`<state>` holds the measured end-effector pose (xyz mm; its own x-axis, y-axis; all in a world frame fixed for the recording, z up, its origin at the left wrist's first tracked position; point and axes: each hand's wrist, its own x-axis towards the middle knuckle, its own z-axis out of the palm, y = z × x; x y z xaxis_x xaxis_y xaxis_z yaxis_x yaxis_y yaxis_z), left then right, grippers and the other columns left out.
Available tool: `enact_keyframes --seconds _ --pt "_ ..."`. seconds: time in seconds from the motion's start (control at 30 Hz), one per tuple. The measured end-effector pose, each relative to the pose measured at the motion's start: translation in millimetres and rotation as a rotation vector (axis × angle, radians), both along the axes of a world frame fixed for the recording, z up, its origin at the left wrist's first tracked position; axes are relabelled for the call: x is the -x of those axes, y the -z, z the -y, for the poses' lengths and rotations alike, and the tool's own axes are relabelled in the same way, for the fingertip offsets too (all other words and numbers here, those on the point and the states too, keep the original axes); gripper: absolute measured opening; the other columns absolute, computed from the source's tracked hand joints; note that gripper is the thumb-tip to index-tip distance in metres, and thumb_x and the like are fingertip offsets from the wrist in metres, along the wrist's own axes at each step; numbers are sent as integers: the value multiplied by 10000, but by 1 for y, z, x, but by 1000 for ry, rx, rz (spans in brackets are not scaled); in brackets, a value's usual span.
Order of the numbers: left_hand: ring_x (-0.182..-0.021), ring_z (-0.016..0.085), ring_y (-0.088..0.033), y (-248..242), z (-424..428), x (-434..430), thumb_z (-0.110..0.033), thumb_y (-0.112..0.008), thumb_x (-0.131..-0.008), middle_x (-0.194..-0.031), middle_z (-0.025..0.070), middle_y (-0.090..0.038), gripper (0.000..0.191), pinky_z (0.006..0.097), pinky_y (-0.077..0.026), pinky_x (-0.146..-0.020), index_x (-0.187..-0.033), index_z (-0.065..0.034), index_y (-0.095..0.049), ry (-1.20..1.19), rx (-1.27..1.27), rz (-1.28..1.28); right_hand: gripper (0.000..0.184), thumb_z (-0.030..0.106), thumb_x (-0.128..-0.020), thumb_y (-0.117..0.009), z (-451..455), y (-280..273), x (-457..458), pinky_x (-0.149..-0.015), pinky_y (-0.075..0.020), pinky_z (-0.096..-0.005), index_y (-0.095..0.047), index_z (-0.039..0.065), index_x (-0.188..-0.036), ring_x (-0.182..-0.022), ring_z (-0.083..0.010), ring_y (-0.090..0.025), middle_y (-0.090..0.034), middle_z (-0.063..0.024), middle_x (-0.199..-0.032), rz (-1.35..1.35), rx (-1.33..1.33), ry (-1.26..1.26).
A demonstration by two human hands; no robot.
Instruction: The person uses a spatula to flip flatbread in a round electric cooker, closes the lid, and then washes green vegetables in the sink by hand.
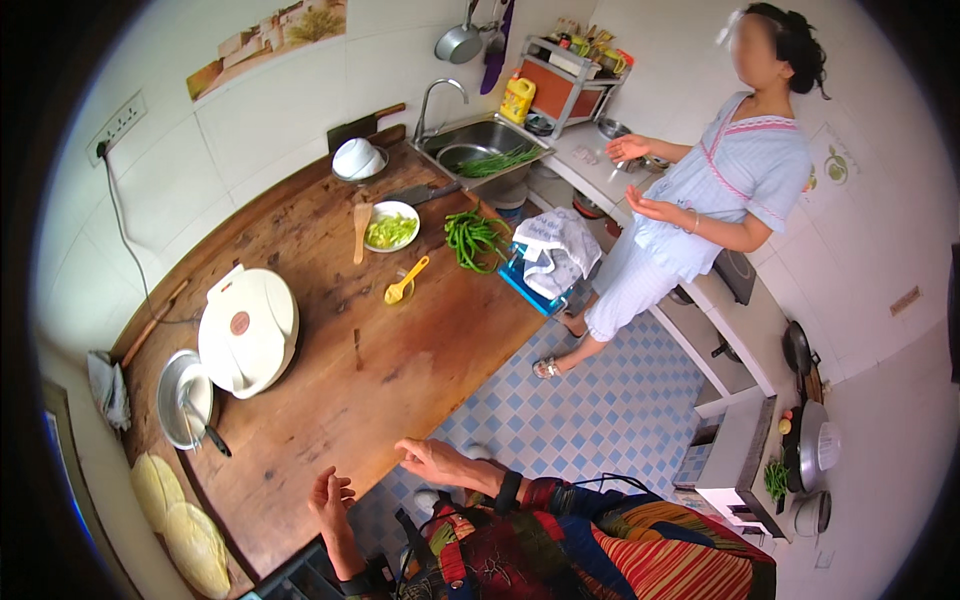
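My left hand [331,499] is raised over the near edge of the wooden table [300,435], fingers loosely curled and holding nothing. To its right, my right hand [435,459] hovers by the same edge, empty, its fingers partly bent. Farther back on the table lie a yellow plastic spoon [406,280], a wooden spatula [361,234], a white bowl of chopped green vegetable [392,226] and a pile of green chili peppers [474,239]. A closed white electric griddle [248,332] stands at the left, beside a metal bowl [180,405] with a black-handled whisk. Round flatbreads [196,550] lie at the near left.
Another person [690,187] stands beyond the table's right end, both hands raised. A towel [559,251] covers part of a blue stool. A cleaver [420,194] lies near the sink [484,146]. A power cord [124,225] runs down the wall behind the griddle.
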<state>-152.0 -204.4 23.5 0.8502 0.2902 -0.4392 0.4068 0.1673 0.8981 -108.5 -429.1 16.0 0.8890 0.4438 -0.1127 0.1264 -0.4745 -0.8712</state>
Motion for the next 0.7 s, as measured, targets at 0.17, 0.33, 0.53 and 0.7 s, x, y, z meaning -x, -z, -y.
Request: enact_keyframes --seconds 0.17,0.33,0.53,0.7 --pt "-547 101 -532 -4 12 -50 -151 -485 -877 -742 77 -597 216 207 -424 -471 -1022 -1 -536 58 48 79 259 150 -796 -550 6 11 -38 -560 -458 -333 -506 32 -1022 -638 -246 -601 -600 -125 -712 63 -10 82" --pt "-596 95 -544 -19 13 -88 -173 -501 -870 -781 56 -599 233 203 -429 -503 -1044 -24 -543 51 13 72 245 174 -786 -546 7 10 -90 -580 -456 -368 -514 45 -992 -677 -305 -593 -597 -149 -721 33 -74 90" --pt "-588 108 -540 -24 3 -96 -155 -496 -864 -786 88 -599 251 208 -426 -505 -1041 20 -527 -106 2 22 187 108 -805 -525 -10 -2 -136 -596 -467 -311 -511 21 -970 -697 -224 -607 -600 -154 -747 72 -35 -46" --pt "-605 102 -543 -20 -16 -108 -176 -507 -860 -785 82 -597 267 206 -429 -521 -1055 5 -527 -114 6 12 148 107 -795 -540 -24 -4 -155 -556 -471 -311 -525 20 -915 -659 -222 -625 -612 -142 -710 -141 -153 -70"
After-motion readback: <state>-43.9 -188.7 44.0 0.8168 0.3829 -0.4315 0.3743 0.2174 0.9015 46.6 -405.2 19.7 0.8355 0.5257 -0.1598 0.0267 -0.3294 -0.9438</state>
